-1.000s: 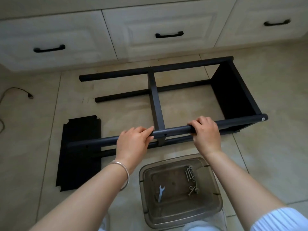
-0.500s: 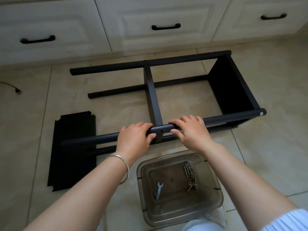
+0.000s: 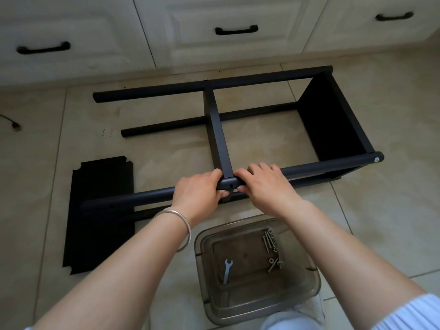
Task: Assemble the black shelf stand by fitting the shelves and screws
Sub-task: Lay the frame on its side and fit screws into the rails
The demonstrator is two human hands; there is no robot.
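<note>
The black shelf stand lies on its side on the tiled floor. Its near top pole (image 3: 309, 169) runs left to right. A middle shelf (image 3: 217, 129) meets that pole at a joint with an empty screw hole. My left hand (image 3: 198, 190) grips the pole just left of the joint. My right hand (image 3: 264, 184) grips it just right of the joint. An end shelf (image 3: 331, 120) closes the right end, with a screw head (image 3: 376, 159) in the pole's tip. A loose black shelf (image 3: 100, 213) lies flat at the left. Screws (image 3: 270, 244) and a small wrench (image 3: 227, 270) lie in a clear bin (image 3: 307, 277).
White cabinet drawers with black handles (image 3: 237, 30) stand along the far side. A cable end (image 3: 14, 125) lies on the floor at the far left. Bare floor tiles stretch to the right of the stand. The clear bin sits between my forearms.
My right hand has slid left along the near pole to the middle shelf joint. My left hand has shifted right, so both hands now flank the joint. The view has tilted slightly.
</note>
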